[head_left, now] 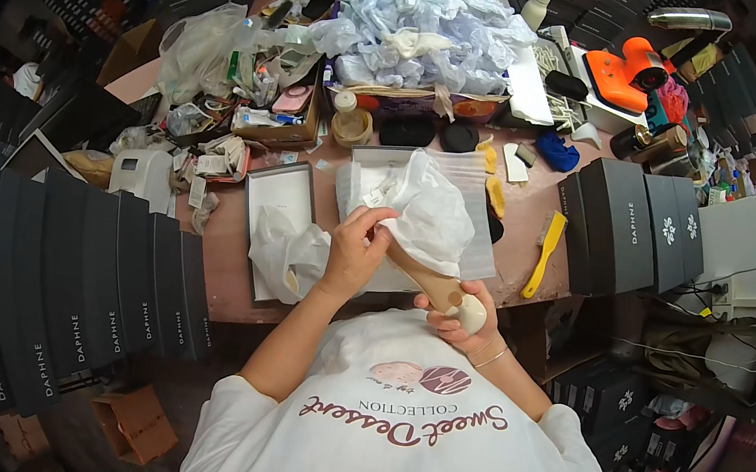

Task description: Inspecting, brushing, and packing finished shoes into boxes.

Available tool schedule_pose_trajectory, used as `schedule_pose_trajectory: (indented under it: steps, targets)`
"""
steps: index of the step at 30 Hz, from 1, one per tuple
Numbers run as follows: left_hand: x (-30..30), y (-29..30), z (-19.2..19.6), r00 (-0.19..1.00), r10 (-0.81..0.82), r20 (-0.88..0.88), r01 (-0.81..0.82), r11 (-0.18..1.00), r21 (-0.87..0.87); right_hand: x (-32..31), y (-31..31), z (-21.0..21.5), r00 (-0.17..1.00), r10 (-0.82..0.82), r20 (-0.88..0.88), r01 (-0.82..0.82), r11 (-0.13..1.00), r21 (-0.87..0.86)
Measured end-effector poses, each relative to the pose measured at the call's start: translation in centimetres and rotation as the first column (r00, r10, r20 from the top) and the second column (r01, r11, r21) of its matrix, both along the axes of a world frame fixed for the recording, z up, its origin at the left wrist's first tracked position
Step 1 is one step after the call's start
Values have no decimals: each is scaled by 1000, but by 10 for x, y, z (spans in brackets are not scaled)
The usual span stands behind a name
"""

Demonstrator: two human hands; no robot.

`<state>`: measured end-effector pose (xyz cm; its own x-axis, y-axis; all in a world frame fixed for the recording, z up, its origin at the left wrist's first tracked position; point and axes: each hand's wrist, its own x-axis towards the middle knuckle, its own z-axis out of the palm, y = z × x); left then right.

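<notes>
A beige shoe (442, 292) is held over the near edge of the bench (528, 256), just in front of the person's chest. Its toe end is buried in white tissue (433, 215); the other end pokes out toward the person. The right hand (462, 322) is clamped around that bare end from below, with a thin bracelet (488, 354) at the wrist. The left hand (357, 248) has its fingertips pinched together on the tissue's edge, at the top of the shoe.

Behind the tissue lies an open white box (388, 156) with a clear zip bag (480, 187) over its right part. To its left sits a box lid (280, 193), with crumpled white plastic (289, 258) spilling over its near end. A yellow brush (545, 249) lies near the bench's right edge, beside a row of black boxes (632, 227). More black boxes (88, 265) stand in a row at the left. Toward the far edge, a big heap of clear bags (423, 37) fills what looks like a carton, though the view there is bent and small. An orange tool (624, 73) lies at the far right corner.
</notes>
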<state>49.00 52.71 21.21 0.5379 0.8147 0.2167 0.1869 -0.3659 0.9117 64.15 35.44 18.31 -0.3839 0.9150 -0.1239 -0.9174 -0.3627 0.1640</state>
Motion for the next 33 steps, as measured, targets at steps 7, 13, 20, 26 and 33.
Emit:
schedule_pose_trajectory:
  steps: [7,13,20,26,33]
  targets:
    - [6,-44,30,936,-351,-39,352,920,171,10,-5,10,892,-200,406,284,945,-160]
    - [44,-87,19,639,-770,3,711,591,380,7,36,29,658,-447,607,695,670,-261]
    - [81,-113,-25,480,-873,-89,869,458,189,94,14,-46,449,-307,840,753,635,-171]
    - [77,-103,-8,465,-853,-237,869,490,-60,182,-2,-126,88,-25,996,724,689,-47]
    - [-88,-32,-20,701,558,-444,-327,805,495,110,8,-28,-588,6,809,236,958,165]
